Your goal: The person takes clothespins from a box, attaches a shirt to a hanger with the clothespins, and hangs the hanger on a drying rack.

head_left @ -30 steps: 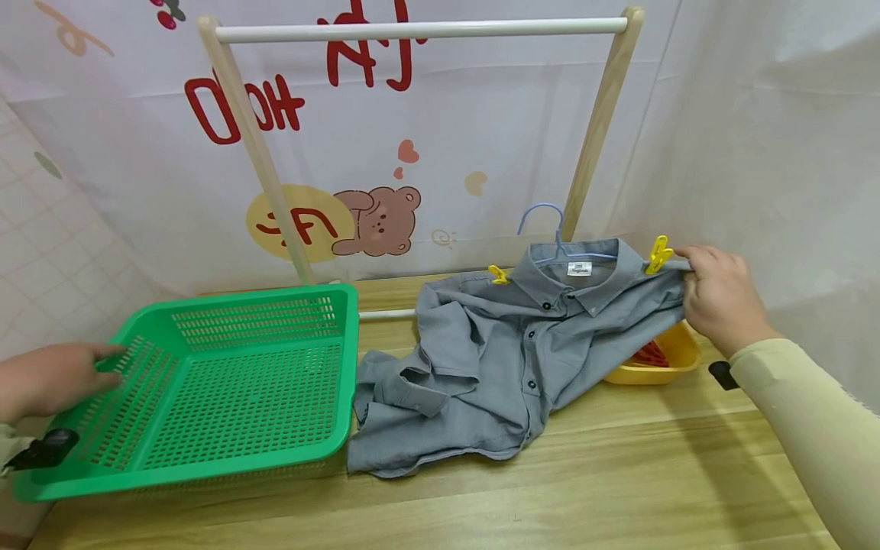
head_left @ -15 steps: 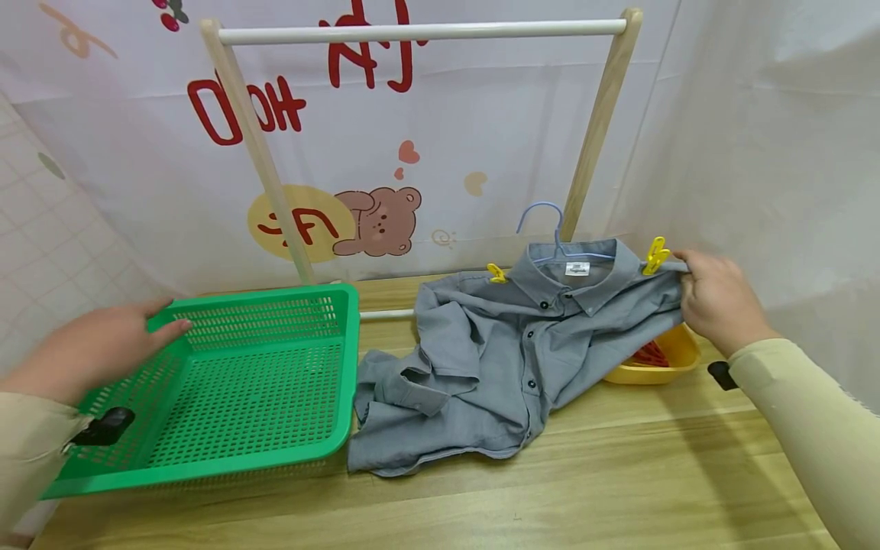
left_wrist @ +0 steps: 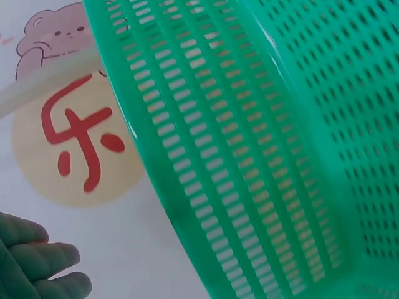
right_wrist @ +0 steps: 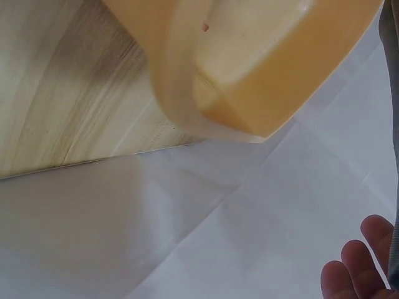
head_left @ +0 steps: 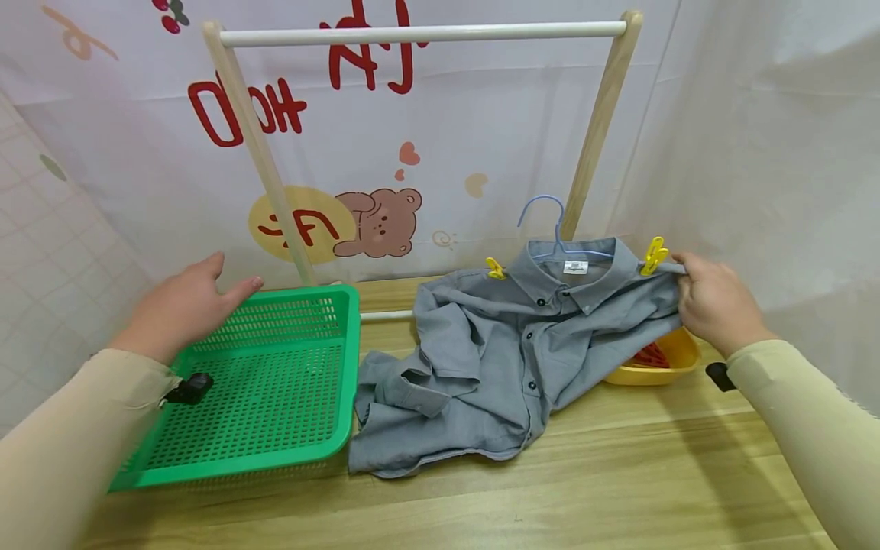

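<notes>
A grey button-up shirt (head_left: pixel 474 412) lies across the table with a blue wire hanger (head_left: pixel 558 221) in its collar. Yellow clothespins clip its shoulders, one on the left (head_left: pixel 495 269) and one on the right (head_left: pixel 655 256). My right hand (head_left: pixel 722 302) pinches the shirt at its right shoulder, just past the clothespin, and holds that side raised. The right wrist view catches several of its fingers (right_wrist: pixel 355 268) beside the grey cloth. My left hand (head_left: pixel 180 309) is over the back left of the green basket (head_left: pixel 347 367), fingers extended and holding nothing.
A yellow container (head_left: pixel 677 367) holding red pieces sits partly behind the shirt's right side. A clothes rack with a white top rail (head_left: pixel 426 33) and wooden posts stands at the back. A patterned cloth backdrop (head_left: pixel 481 114) hangs behind it.
My left hand has moved right and away from me, from the basket's left side to over its back left corner. My right hand keeps its hold; the hanger hook and collar have risen slightly.
</notes>
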The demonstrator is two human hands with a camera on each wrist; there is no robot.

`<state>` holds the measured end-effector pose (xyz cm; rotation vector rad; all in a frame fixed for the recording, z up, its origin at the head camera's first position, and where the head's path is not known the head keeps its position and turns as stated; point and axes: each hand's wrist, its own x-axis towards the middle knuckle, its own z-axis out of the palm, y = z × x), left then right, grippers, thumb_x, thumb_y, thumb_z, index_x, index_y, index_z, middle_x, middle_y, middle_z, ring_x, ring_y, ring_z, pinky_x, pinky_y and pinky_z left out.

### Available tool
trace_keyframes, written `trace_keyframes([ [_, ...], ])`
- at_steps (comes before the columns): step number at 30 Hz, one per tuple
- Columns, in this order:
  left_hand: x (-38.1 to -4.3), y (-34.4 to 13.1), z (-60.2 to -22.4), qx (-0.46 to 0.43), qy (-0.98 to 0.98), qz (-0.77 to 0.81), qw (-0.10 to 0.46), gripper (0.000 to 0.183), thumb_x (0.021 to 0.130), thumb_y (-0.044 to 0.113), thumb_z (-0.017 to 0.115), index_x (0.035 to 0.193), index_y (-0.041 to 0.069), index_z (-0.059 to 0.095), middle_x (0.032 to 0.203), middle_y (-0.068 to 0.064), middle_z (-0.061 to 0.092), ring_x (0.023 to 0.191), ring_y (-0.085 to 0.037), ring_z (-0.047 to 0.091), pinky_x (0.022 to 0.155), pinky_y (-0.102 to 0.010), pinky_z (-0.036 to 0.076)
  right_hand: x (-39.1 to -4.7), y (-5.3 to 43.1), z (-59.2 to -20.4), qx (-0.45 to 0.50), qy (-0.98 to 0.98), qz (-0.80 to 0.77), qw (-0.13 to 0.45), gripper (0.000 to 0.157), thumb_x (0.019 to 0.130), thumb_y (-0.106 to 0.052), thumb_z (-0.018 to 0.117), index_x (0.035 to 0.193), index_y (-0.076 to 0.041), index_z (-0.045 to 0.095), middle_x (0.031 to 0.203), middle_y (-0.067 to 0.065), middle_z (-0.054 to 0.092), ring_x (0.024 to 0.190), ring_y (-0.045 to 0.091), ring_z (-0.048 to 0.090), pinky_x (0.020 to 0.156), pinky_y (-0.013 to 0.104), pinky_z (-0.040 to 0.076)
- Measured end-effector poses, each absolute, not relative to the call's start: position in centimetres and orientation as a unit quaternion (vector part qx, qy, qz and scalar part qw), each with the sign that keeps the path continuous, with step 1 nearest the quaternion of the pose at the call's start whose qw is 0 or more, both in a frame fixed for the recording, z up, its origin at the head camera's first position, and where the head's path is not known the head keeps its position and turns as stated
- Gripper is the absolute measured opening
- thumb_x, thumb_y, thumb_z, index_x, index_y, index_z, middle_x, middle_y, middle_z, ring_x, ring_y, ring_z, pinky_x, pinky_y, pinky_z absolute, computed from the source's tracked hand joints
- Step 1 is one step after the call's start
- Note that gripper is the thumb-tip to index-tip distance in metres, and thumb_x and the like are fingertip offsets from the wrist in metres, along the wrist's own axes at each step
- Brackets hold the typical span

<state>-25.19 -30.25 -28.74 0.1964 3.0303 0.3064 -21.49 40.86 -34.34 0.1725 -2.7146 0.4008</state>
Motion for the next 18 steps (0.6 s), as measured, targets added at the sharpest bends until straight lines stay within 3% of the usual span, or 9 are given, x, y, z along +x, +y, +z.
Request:
trace_keyframes([
  [9,-27.2,-27.2,-29.2,0.066,0.991,0.118,0.015,0.122,0.095,0.086,0.032,0.162,-0.014,0.013,0.164,-0.042,0.022,0.151,-0.061,0.024,0.116,-0.077,0.029,-21.1,40.4,-34.2,0.054,-0.972,0.144,0.176,0.043,0.109,-0.006,0.032,0.143,0.012,0.05,0.13,0.045,0.059,0.112,0.062,0.06,0.093,0.072,0.048],
  [18,-29.2,-24.8,-29.1,0.065,0.99,0.123,-0.016,0.118,0.097,0.084,0.032,0.157,-0.018,0.028,0.161,-0.043,0.028,0.149,-0.062,0.027,0.115,-0.078,0.029,-21.4,40.3,-34.4,0.05,-0.974,0.147,0.165,0.044,0.11,-0.009,0.031,0.146,0.011,0.048,0.133,0.044,0.058,0.114,0.063,0.058,0.095,0.073,0.046],
])
